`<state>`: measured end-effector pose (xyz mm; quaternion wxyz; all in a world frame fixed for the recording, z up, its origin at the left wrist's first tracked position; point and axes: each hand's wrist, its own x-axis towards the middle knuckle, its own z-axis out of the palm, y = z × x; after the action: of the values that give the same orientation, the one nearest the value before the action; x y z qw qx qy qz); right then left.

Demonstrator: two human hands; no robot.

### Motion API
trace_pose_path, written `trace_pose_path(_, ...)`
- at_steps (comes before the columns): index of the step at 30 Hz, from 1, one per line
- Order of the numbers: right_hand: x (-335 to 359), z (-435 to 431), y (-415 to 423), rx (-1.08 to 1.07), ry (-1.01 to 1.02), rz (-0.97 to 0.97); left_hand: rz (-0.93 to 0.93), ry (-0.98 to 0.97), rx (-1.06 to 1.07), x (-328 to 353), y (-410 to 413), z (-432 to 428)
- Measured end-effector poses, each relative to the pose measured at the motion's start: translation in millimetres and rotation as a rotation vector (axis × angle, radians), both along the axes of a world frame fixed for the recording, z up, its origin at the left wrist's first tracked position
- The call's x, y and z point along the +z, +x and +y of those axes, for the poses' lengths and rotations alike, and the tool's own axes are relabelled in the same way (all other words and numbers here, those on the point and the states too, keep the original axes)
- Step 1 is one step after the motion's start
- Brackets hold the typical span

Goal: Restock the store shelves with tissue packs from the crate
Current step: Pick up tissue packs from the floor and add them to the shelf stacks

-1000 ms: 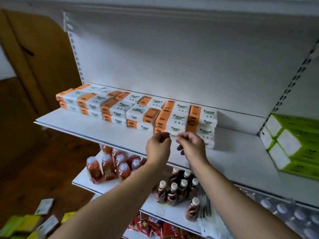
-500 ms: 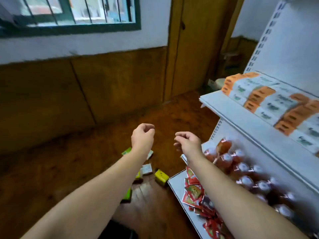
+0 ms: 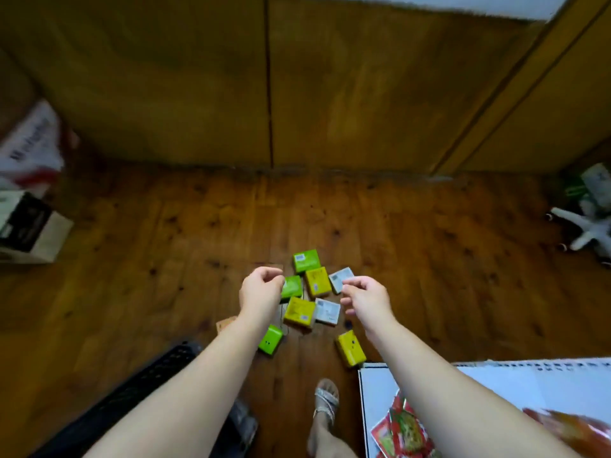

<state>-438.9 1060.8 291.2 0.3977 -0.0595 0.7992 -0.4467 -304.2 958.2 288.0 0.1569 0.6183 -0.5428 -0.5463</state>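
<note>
Above the floor [image 3: 165, 242], left hand [image 3: 261, 289] and right hand [image 3: 367, 297] hover loosely curled, empty; scattered tissue packs [image 3: 299, 313] lie flat, long axes variously angled

The wooden floor [image 3: 165, 259] carries a loose cluster of green, yellow and white tissue packs [image 3: 299, 312], lying just right of the black crate [image 3: 145, 381]. Well left of the crate stands a cardboard box [image 3: 29, 226].
</note>
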Motion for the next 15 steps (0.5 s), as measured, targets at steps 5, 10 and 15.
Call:
trace_pose_path(5,-87.4,-28.8,-38.6,0.058,0.166,-0.027,-0.064,0.157,-0.019,-81.0,-16.6,-4.7)
trace_pose_path(10,-209.2,-32.2,-57.1,0.062,0.331,-0.077,-0.104,0.308,-0.066,-189.9,-25.9,-10.1)
trace_pose_path(15,-343.7,-25.6,-84.2,0.014,0.416,-0.12,-0.088,0.446,-0.154,-311.1,-68.9,-18.0)
